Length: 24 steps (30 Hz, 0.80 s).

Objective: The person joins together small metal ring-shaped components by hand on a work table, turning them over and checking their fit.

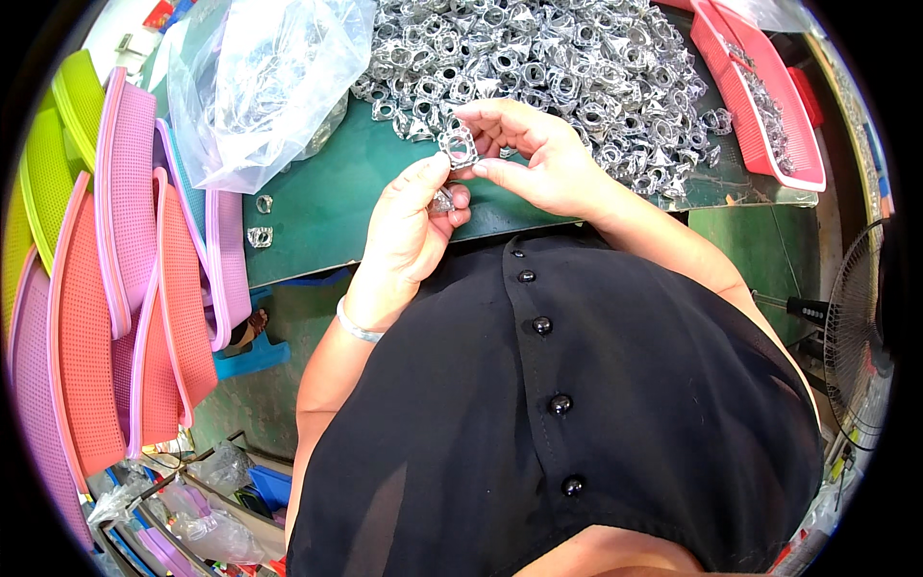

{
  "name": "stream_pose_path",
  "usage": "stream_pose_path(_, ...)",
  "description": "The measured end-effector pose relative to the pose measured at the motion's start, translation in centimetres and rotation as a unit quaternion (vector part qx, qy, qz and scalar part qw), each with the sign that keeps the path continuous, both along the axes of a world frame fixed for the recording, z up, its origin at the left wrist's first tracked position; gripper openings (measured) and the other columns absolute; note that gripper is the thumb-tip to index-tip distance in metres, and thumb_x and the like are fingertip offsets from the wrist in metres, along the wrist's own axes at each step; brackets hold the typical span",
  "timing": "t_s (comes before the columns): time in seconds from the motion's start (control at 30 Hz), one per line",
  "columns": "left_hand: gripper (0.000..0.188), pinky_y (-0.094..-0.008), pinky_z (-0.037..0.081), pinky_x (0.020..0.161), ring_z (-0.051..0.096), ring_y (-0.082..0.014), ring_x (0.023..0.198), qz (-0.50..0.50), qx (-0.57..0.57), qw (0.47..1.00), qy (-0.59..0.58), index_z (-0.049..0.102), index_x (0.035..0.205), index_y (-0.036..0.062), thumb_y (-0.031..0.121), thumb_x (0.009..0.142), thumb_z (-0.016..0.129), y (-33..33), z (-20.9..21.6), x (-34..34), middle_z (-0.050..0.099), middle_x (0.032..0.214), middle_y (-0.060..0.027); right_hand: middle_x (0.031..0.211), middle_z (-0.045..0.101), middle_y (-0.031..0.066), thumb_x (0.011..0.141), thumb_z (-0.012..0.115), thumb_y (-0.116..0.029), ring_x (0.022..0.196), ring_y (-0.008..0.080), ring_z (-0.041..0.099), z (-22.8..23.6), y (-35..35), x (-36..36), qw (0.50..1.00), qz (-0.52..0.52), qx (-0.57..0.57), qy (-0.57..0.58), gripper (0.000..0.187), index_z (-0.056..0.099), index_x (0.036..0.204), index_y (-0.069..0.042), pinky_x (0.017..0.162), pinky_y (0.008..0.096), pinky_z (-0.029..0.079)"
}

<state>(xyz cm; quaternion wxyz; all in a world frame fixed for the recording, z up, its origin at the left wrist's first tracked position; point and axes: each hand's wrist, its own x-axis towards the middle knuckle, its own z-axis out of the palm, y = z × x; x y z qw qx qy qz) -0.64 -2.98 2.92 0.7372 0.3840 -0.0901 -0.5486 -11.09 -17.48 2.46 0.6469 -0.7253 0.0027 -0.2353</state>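
Note:
A shiny silver metal piece (444, 142) with a large round opening is held up over the near edge of the green table (317, 216). My left hand (406, 213) pinches its lower left side between thumb and finger. A second small shiny piece (441, 200) sits in the curled fingers of that same hand. The fingers and thumb of my right hand (543, 159) close on the right side of the held piece; some fingertips are hidden behind it. Just beyond both hands rises a big heap of similar silver pieces (538, 62).
Two loose pieces (260, 237) lie on the table at left, near a clear plastic bag (255, 106) of parts. Stacked colourful plastic baskets (91, 317) crowd the left. A pink basket (803, 168) with small metal parts stands far right, above a fan (856, 327).

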Motion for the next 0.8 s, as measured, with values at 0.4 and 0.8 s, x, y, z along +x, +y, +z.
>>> stream_pose_path(0.4,0.022,-0.0231,0.041,0.054,0.050,-0.0107,0.064,-0.019,-0.003,1.000,0.021,0.060,0.093,0.0029,0.023,0.090,0.051,-0.10,-0.09,0.29,0.060,0.084,-0.0049,0.098,0.057,0.0065,0.074,0.064,-0.001,0.084,0.0131,0.056,0.06,-0.14,0.04,0.998,-0.030,-0.059,-0.013,0.038,0.055,0.112,-0.003,0.074,0.0259,0.047)
stream_pose_path(0.8,0.024,-0.0234,0.038,0.053,0.048,-0.0111,0.063,-0.024,0.015,0.999,0.044,0.060,0.092,0.0013,0.024,0.089,0.052,-0.24,-0.08,0.36,0.060,0.082,-0.0053,0.098,0.057,0.0069,0.080,0.060,-0.001,0.082,0.0120,0.057,0.10,-0.36,-0.21,0.996,-0.019,-0.087,0.024,0.034,0.053,0.114,-0.001,0.073,0.0247,0.047)
